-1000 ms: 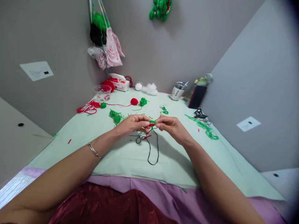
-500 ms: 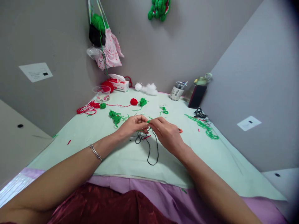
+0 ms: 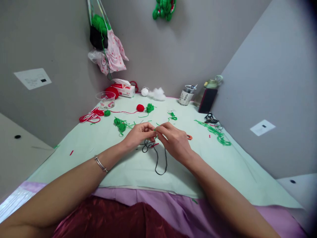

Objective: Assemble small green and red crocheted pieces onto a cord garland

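Watching the middle of the frame, we see both hands meet over a small green piece of knitted-looking yarn [image 3: 155, 130], held up off the pale green cloth-covered table [image 3: 123, 173]. The left hand [image 3: 141, 133] has it pinched narrowly between thumb and forefinger, other fingers curled beneath; the right hand [image 3: 174, 140] comes in opposite, thumb and fingertips drawn together on the same piece. Most of it is hidden from us, so we can't tell its full shape.

How does it handle? We'd judge it very light, soft and squashy, hardly slippery, with little to break but loops that could snag or stretch. We'd favour its firmer edge, a fingertip pinch each side, no hard tugging.

Just below the hands, a thin black yarn strand [image 3: 160, 174] loops towards the lower middle, and a short, slim red piece [image 3: 155, 145] lies beside its tangle; whether that strand joins the held piece, we can't make out. Left of centre sits a tangled dark-green yarn bundle [image 3: 121, 125]. Peeping out beside the right hand, we spot a small orange object [image 3: 189, 137], mostly covered, and further right, a loose spread of bright green yarn strands [image 3: 223, 138].
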Demonstrator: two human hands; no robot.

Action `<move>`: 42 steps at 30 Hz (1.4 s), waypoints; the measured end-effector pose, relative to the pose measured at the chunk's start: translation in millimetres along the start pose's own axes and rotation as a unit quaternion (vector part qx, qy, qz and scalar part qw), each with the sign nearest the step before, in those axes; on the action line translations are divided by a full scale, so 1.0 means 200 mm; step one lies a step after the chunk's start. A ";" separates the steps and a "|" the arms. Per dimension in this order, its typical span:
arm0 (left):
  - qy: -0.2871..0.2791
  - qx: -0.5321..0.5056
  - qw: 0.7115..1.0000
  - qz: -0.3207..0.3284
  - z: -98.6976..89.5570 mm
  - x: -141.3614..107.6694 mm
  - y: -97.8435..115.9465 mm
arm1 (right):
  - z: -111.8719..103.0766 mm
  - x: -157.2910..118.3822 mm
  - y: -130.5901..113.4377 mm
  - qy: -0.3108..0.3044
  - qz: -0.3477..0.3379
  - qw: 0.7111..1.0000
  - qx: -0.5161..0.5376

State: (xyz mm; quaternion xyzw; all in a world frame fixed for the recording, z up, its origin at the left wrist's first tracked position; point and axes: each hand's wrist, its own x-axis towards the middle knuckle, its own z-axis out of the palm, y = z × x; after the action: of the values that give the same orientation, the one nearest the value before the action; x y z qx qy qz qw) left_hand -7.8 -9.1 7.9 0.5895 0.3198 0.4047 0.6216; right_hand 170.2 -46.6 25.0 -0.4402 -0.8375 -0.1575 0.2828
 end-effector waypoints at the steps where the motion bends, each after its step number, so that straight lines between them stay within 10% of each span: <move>1: 0.001 0.002 1.000 0.000 0.00 0.00 0.00 | 0.00 0.00 -0.01 0.017 -0.003 1.000 0.007; 16: 0.015 0.049 0.999 0.017 0.01 0.00 0.03 | -0.05 0.00 -0.02 0.072 -0.017 0.986 0.152; 20: 0.135 0.097 0.983 0.083 -0.11 0.06 0.03 | -0.15 0.03 -0.02 0.084 0.112 0.915 0.379; 23: 0.297 0.096 0.935 0.166 -0.32 0.11 0.07 | -0.22 0.04 0.21 0.116 0.242 0.833 0.484; 26: 0.445 0.023 0.868 0.220 -0.55 0.14 0.13 | -0.32 0.01 0.55 0.348 0.318 0.763 0.442; 30: 0.483 -0.033 0.845 0.228 -0.63 0.15 0.16 | -0.42 -0.05 0.82 0.428 0.334 0.741 0.395; 36: 0.317 0.079 0.916 0.231 -0.23 0.09 0.04 | -0.19 0.03 0.52 0.190 0.321 0.805 0.461; 42: 0.188 0.223 0.916 0.276 0.02 -0.01 -0.05 | 0.03 0.07 0.08 -0.055 0.210 0.871 0.441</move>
State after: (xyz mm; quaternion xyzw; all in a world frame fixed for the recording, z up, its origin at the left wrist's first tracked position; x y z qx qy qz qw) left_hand -4.9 -12.9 -1.6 0.6904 0.3375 0.5820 0.2659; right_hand 175.2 -26.7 29.1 -0.4432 -0.7223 0.3155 0.4270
